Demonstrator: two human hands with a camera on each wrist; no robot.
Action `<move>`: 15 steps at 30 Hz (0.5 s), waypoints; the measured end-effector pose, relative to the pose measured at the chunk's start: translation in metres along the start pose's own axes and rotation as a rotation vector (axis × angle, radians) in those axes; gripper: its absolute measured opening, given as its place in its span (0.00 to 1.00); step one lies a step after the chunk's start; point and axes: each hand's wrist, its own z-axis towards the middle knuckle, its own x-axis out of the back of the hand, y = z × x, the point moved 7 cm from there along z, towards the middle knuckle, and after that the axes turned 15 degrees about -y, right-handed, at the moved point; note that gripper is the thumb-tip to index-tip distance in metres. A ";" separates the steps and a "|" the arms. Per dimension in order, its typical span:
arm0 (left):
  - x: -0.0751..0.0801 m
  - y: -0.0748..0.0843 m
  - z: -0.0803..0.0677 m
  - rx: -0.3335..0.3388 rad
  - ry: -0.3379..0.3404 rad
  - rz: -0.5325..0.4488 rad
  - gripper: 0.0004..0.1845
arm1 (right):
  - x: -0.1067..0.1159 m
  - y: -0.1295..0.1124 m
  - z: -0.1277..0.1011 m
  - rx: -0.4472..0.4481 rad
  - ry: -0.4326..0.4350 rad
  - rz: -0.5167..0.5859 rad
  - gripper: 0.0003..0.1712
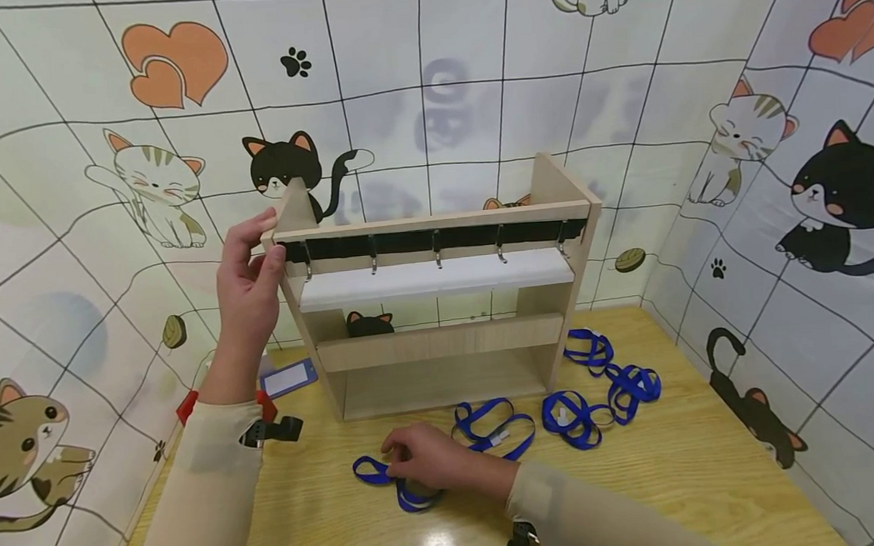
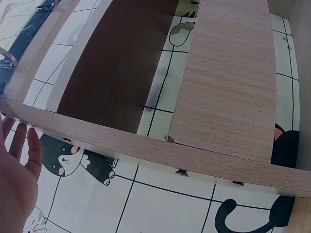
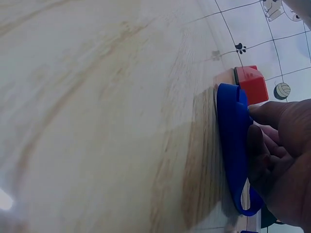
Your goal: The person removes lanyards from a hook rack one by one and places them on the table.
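Hooks [image 1: 437, 255] at frame centre hang bare: right hand [image 1: 427, 457] grips one blue lanyard [image 1: 377, 474], others [image 1: 601, 384] lower right await, left hand [image 1: 248, 276], fingers straight, steadies the rack [image 1: 441, 344].

blue lanyard on table, wooden rack upright

blue lanyard [image 1: 389, 476] lies in flat loops on the wooden tabletop, front centre, partly covered by fingers; wide glossy ribbon. wooden rack [image 1: 439, 306] stands upright behind it, light wood, black strip with metal hooks under the top rail, white shelf below.
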 end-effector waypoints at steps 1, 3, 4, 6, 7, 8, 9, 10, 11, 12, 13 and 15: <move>0.000 0.000 0.000 -0.001 0.000 -0.005 0.21 | 0.000 0.000 0.000 -0.002 0.003 0.002 0.16; 0.000 -0.001 0.000 -0.001 -0.002 -0.004 0.21 | 0.002 0.001 -0.001 -0.001 0.010 0.010 0.16; 0.000 -0.001 0.000 0.000 -0.002 -0.004 0.21 | 0.003 0.001 -0.001 0.000 0.014 0.018 0.16; 0.000 -0.001 0.000 0.003 -0.004 -0.003 0.21 | 0.005 0.001 -0.002 0.002 0.023 0.027 0.15; 0.000 -0.001 0.001 0.004 -0.005 -0.002 0.21 | 0.006 0.001 -0.003 0.005 0.029 0.032 0.14; 0.000 -0.001 0.001 0.006 -0.008 0.002 0.21 | 0.007 0.001 -0.003 0.011 0.035 0.047 0.14; -0.001 0.000 0.001 0.009 -0.012 0.003 0.21 | 0.008 0.002 -0.004 0.017 0.044 0.062 0.14; -0.002 0.001 0.002 0.014 -0.016 0.005 0.21 | 0.010 0.002 -0.006 0.023 0.054 0.078 0.14; -0.003 0.002 0.002 0.021 -0.023 0.011 0.21 | 0.011 0.003 -0.009 0.031 0.063 0.095 0.14; -0.004 0.002 0.001 0.030 -0.029 0.022 0.21 | 0.013 0.004 -0.013 0.038 0.071 0.119 0.13; -0.005 0.002 0.000 0.047 -0.034 0.036 0.22 | 0.014 0.005 -0.018 0.042 0.080 0.136 0.13; -0.006 0.003 -0.004 0.085 -0.054 0.085 0.25 | 0.020 0.008 -0.031 0.054 0.093 0.144 0.12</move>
